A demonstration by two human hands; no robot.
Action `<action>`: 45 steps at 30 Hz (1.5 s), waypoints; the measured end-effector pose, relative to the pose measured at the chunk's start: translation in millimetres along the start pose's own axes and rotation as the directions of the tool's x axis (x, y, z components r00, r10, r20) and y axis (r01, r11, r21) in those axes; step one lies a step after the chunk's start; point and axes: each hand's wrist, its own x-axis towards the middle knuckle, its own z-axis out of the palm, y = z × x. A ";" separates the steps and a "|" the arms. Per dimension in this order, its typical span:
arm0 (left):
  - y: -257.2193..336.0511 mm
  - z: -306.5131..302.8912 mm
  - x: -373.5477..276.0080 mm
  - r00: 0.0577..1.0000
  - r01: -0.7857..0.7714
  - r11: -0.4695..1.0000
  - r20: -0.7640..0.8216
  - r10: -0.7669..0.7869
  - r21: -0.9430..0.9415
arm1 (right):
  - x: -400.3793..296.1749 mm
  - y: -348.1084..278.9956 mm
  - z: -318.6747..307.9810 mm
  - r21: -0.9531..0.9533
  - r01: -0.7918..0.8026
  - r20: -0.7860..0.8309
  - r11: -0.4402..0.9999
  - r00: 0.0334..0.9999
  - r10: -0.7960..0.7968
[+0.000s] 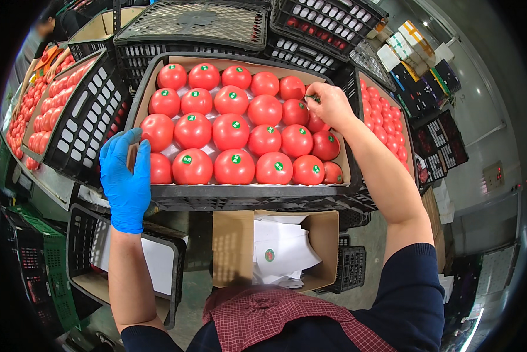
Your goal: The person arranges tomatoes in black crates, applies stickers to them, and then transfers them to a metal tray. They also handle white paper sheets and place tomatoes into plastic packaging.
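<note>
Before me is a black plastic crate (250, 192) lined with brown cardboard, holding rows of red tomatoes (231, 132). Most of them bear small round green stickers (236, 125). My left hand (126, 176), in a blue glove, rests at the crate's left rim with thumb and fingers apart. Its fingertips are beside a front-left tomato (157, 133) that shows no sticker. Bare, my right hand (329, 103) reaches over the back right corner. Its thumb and forefinger pinch a small green sticker (312, 98) close to the tomatoes; the fingers partly hide it.
Below the crate stands an open cardboard box (233, 251) with white paper sheets (283, 246). Tomato crates flank me at left (85, 114) and right (384, 119). Stacked black crates (193, 26) rise behind. At far left, another person (65, 26) is beside loose tomatoes.
</note>
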 end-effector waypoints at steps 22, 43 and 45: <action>0.0 -1.5 0.1 0.999 -0.037 0.998 0.019 0.037 0.044 | -5.5 3.5 -11.9 -0.030 0.265 0.234 0.964 0.939 -0.251; 0.2 -0.5 0.1 1.000 -0.005 1.000 -0.002 0.005 0.022 | -5.1 6.9 -11.2 0.003 0.296 0.204 0.955 0.935 -0.290; 0.9 -0.8 0.0 1.000 -0.005 1.000 -0.003 0.005 0.031 | -5.7 8.0 -10.6 0.006 0.275 0.210 0.961 0.940 -0.270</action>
